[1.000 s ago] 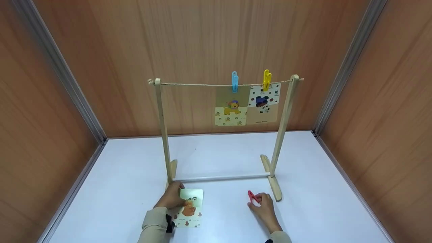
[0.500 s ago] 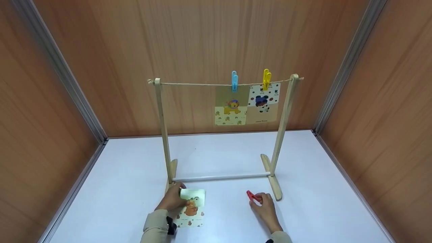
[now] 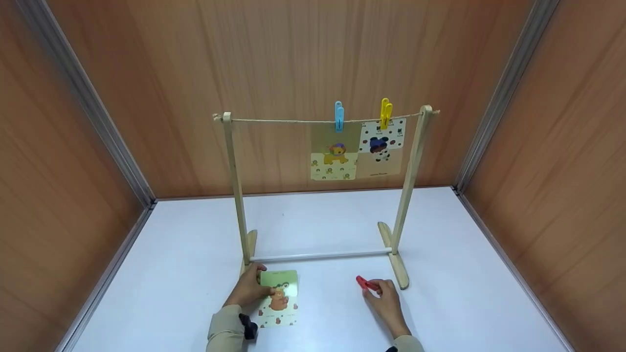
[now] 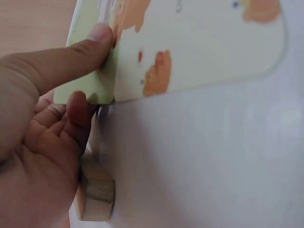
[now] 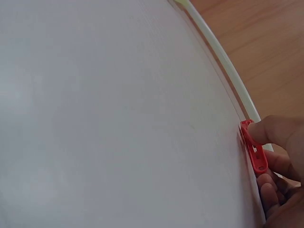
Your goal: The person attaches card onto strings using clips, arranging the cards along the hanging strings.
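My left hand (image 3: pixel 249 288) pinches the left edge of a green and cream card (image 3: pixel 279 305) printed with an orange bear. Its thumb lies across the card's face in the left wrist view, and the fingers are behind the card (image 4: pixel 204 42). Off to the right, my right hand (image 3: pixel 384 300) holds a red clothespin (image 3: pixel 362 282) between thumb and fingers, low over the white table. The right wrist view shows the thumb at one end of the red clothespin (image 5: pixel 255 149).
A wooden stand (image 3: pixel 413 171) with a string (image 3: pixel 283 121) rises behind both hands. A blue clothespin (image 3: pixel 339 117) and a yellow clothespin (image 3: pixel 386 115) hold a lion card (image 3: pixel 334 166) and a panda card (image 3: pixel 379 164) on the string. Wood-grain walls (image 3: pixel 146 73) enclose the white table (image 3: pixel 171 244).
The bear card has shifted slightly right and its top has tipped, so the green half shows more clearly. In the right hand the red clothespin has turned and its handles look closer together.
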The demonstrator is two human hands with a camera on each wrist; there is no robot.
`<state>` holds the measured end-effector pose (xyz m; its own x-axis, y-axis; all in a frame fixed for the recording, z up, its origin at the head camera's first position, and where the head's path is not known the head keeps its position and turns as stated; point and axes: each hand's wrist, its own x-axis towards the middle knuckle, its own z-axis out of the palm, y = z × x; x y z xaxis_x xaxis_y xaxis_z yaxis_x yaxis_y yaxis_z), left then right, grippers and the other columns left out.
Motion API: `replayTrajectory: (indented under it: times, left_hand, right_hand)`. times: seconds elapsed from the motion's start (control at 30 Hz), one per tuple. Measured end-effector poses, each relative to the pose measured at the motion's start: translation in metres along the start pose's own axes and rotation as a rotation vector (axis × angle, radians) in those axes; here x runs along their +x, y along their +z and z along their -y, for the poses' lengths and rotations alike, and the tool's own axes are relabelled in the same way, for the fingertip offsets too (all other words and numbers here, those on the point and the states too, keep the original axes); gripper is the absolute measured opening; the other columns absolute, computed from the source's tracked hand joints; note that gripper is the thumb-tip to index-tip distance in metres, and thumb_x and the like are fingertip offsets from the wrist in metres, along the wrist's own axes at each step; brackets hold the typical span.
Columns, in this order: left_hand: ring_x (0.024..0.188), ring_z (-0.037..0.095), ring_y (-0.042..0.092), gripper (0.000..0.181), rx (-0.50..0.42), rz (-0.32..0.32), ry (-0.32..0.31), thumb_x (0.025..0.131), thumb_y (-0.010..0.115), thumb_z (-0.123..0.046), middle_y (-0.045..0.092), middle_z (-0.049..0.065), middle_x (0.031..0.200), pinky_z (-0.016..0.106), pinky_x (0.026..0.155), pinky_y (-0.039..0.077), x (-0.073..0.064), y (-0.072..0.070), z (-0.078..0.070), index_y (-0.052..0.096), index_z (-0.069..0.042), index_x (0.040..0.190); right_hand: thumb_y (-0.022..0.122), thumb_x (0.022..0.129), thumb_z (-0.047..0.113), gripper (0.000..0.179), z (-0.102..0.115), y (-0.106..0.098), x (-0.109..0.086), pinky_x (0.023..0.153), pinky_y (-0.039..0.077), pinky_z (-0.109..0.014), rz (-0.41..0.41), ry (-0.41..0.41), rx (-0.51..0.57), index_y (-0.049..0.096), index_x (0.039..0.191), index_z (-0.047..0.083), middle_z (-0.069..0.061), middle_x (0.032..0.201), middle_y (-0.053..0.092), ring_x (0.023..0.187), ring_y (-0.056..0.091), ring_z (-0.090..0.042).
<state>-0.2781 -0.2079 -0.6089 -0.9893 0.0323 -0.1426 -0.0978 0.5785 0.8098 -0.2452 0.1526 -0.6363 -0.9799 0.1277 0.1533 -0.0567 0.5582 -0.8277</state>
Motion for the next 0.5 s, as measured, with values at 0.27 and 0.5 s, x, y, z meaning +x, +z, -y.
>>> replayTrajectory:
  times: [0.27,0.5]
  left_hand:
    - [0.085,0.02,0.054,0.053,-0.085,0.021,0.007,0.069,0.084,-0.01,0.059,0.01,0.096,0.032,0.073,0.047,0.0007,-0.0064,0.0026,0.051,-0.004,0.11]
    - [0.084,0.02,0.054,0.044,-0.127,0.006,0.001,0.072,0.082,-0.008,0.06,0.009,0.096,0.028,0.068,0.047,-0.0012,-0.0068,0.0041,0.053,-0.004,0.105]
  right_hand:
    - [0.073,0.083,0.014,0.03,0.0016,-0.0004,-0.0013,0.07,0.04,-0.023,-0.008,-0.013,0.025,0.065,0.108,-0.001,-0.009,0.09,0.051,0.077,0.044,-0.013]
    - [0.069,0.088,0.022,0.035,0.0017,-0.0023,-0.001,0.071,0.039,-0.025,0.029,0.037,0.014,0.063,0.115,0.001,-0.008,0.093,0.053,0.079,0.044,-0.013]
